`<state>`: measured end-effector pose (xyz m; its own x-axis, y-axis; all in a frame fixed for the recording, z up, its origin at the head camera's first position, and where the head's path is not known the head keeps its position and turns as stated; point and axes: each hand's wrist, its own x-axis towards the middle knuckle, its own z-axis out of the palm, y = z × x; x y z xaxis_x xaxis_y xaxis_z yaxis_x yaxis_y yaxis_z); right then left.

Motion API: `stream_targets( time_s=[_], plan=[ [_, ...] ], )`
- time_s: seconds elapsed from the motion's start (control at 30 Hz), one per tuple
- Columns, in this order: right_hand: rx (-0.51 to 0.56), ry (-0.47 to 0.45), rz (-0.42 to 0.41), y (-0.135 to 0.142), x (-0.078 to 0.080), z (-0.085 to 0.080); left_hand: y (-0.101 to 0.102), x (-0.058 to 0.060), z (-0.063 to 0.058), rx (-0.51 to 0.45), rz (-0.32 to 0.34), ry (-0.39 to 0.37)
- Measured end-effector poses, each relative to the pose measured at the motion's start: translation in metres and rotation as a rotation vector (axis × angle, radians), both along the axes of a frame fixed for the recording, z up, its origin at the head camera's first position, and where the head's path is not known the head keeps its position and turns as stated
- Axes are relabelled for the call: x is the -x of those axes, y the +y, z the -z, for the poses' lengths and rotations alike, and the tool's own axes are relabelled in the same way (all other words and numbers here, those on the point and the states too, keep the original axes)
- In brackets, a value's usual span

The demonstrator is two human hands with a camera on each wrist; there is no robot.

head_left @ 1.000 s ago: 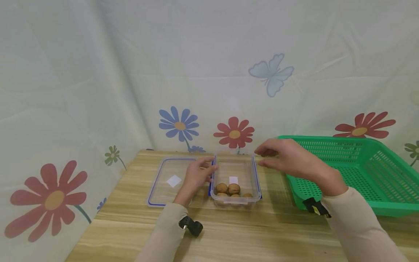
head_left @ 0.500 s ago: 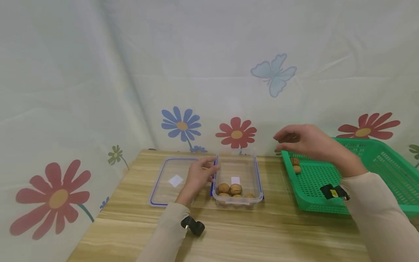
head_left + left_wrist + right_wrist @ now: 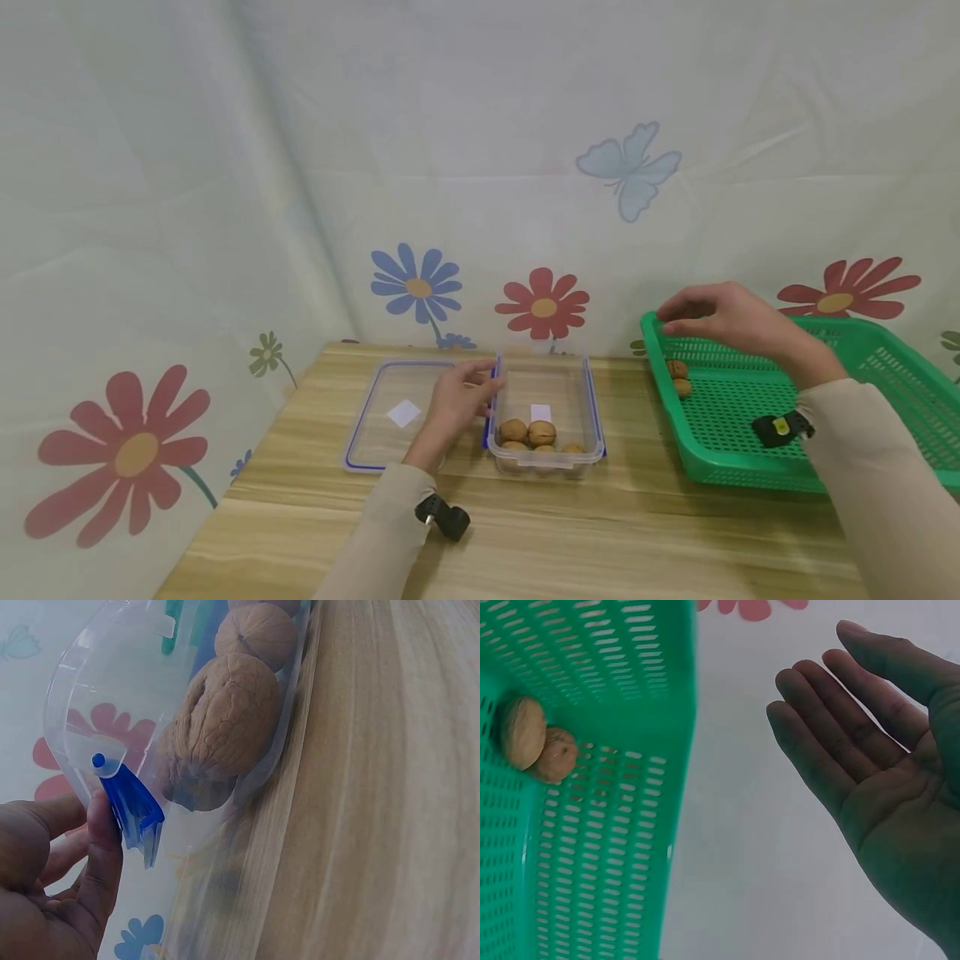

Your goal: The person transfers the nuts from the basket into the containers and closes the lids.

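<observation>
The left sleeve [image 3: 377,533] and right sleeve [image 3: 862,467] are pale beige — long, plain, lightly creased, reaching down to the wrists. The left hand [image 3: 455,404] and right hand [image 3: 738,327] are bare. The left camera [image 3: 450,518] is small and black, with a pale fleck [image 3: 429,519]; the right camera [image 3: 767,432], also black, carries a small yellow patch [image 3: 782,426].

Basket [image 3: 738,473] near right fingers [image 3: 810,754]: green, slotted. Container [image 3: 547,461] beside left fingers [image 3: 101,877]: clear, blue clip [image 3: 133,802]. Walnuts [image 3: 229,712] near left fingers: brown. Backdrop [image 3: 450,167] behind fingers shows red [image 3: 543,308] and blue flowers on white. Tabletop [image 3: 600,550] beneath: pale wood grain.
</observation>
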<state>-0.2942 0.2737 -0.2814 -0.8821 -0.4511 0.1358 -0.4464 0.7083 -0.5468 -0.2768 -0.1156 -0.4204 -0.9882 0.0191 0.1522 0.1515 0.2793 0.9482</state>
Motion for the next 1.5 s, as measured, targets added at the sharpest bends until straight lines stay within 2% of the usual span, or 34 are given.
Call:
stream_targets(
  time_s=[0.23,0.53,0.77,1.17,1.5],
  plan=[
    [-0.021,-0.043,0.021,0.017,0.014,0.013,0.001,0.000,0.000,-0.006,-0.003,0.001],
    [-0.046,-0.098,-0.009,0.035,0.028,0.033,0.000,0.000,0.001,0.000,0.004,-0.006],
    [-0.013,-0.192,-0.050,0.041,0.033,0.046,0.000,0.000,0.002,0.015,0.003,-0.007],
    [-0.020,-0.294,-0.111,0.044,0.042,0.068,0.000,-0.001,0.000,0.013,-0.005,-0.019],
    [-0.054,-0.304,-0.161,0.042,0.044,0.073,0.001,0.000,0.000,0.018,-0.009,-0.020]
  ],
)
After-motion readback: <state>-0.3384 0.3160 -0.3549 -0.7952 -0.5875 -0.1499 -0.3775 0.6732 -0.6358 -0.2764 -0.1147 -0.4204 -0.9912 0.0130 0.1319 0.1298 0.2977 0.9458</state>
